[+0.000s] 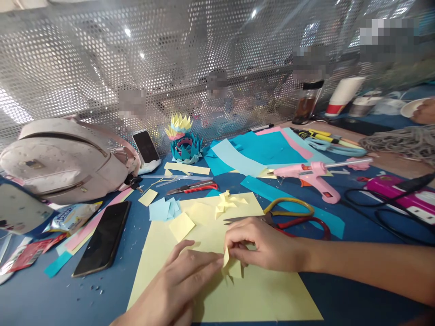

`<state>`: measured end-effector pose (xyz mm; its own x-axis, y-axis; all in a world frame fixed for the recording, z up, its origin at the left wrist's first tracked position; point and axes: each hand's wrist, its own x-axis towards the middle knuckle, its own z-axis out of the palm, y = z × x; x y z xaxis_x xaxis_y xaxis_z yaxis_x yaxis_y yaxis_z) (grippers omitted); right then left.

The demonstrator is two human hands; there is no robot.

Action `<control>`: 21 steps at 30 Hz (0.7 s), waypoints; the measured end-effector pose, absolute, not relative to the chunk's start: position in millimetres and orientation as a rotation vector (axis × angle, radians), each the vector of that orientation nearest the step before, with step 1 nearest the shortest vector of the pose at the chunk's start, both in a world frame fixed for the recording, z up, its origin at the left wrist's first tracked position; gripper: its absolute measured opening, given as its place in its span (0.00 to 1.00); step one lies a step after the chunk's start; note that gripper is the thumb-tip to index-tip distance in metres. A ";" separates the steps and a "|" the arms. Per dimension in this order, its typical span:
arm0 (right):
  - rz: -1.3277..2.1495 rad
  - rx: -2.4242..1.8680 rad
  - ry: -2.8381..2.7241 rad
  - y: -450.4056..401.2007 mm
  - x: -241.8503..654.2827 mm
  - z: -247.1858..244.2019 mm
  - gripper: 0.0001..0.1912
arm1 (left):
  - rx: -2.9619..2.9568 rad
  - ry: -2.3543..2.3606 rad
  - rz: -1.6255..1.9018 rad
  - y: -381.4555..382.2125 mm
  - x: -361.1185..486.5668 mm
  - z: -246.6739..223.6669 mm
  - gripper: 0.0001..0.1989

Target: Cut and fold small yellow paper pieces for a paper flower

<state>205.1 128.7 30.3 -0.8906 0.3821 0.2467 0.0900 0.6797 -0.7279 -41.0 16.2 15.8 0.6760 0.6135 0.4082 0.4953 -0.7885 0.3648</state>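
A small yellow paper piece (235,268), partly folded up, is pinched in the fingers of my right hand (256,244). My left hand (190,276) reaches in from the lower left, its fingers stretched out and the fingertips touching the piece's left edge. Both hands are over a large yellow sheet (272,299). Just beyond them on the sheet are a yellow paper square (182,226) and a heap of folded yellow pieces (228,203). Light blue squares (163,209) overlap the sheet's upper left corner. Scissors (288,213) lie open behind my right hand.
A pink glue gun (312,175), a red cutter (195,187) and blue paper (261,151) lie farther back. On the left are a black phone (103,237) and a backpack (71,158). A paper lotus (186,147) stands behind. Another person's hand (424,111) shows at right.
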 end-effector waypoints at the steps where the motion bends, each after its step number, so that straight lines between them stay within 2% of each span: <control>1: 1.064 -0.369 -2.519 128.7 205.1 30.4 0.14 | 2.657 0.883 0.776 16.3 -41.1 15.4 0.28; 5: 1.037 -0.383 -2.535 127.9 205.6 29.4 0.15 | 2.635 0.829 0.761 18.6 -42.3 12.7 0.25; 12: 1.021 -0.337 -2.549 126.4 205.3 29.4 0.16 | 2.644 0.901 0.777 14.2 -41.8 12.1 0.26; 17: 1.149 -0.491 -2.502 126.1 204.7 32.6 0.12 | 2.600 1.031 0.722 7.9 -37.9 16.0 0.26; 21: 1.254 -0.542 -2.459 124.6 205.0 34.3 0.14 | 2.718 0.934 0.682 12.5 -39.9 15.1 0.24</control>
